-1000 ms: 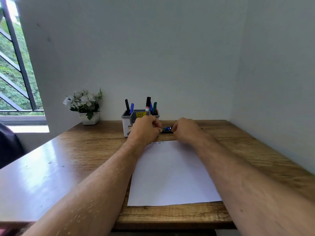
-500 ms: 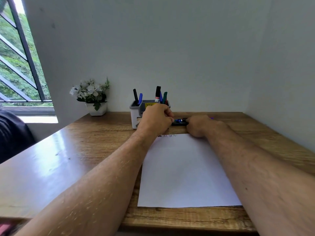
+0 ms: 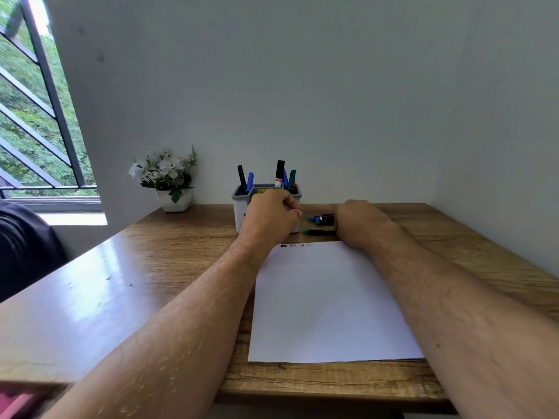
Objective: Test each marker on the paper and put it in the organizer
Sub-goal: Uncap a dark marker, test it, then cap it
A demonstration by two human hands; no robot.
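My right hand [image 3: 360, 222] grips a black marker [image 3: 325, 219] just above the desk, its teal tip bared and pointing left. My left hand [image 3: 272, 217] is a closed fist a short gap to the left of that tip, in front of the organizer, pinched on the marker's cap, which the fingers hide. A second dark marker [image 3: 319, 232] with a green end lies on the desk under the held one. The grey-and-white organizer [image 3: 239, 207] holds several upright markers. White paper [image 3: 329, 300] lies between my forearms, with small test scribbles [image 3: 298, 245] at its top edge.
A white pot of white flowers [image 3: 169, 182] stands left of the organizer by the wall. Walls close the wooden desk [image 3: 151, 267] at the back and right. A barred window is at far left, with a dark object below it.
My hands were joined on the marker; they have now pulled apart and the teal tip shows. The camera view has shifted, so everything sits further right in the frame.
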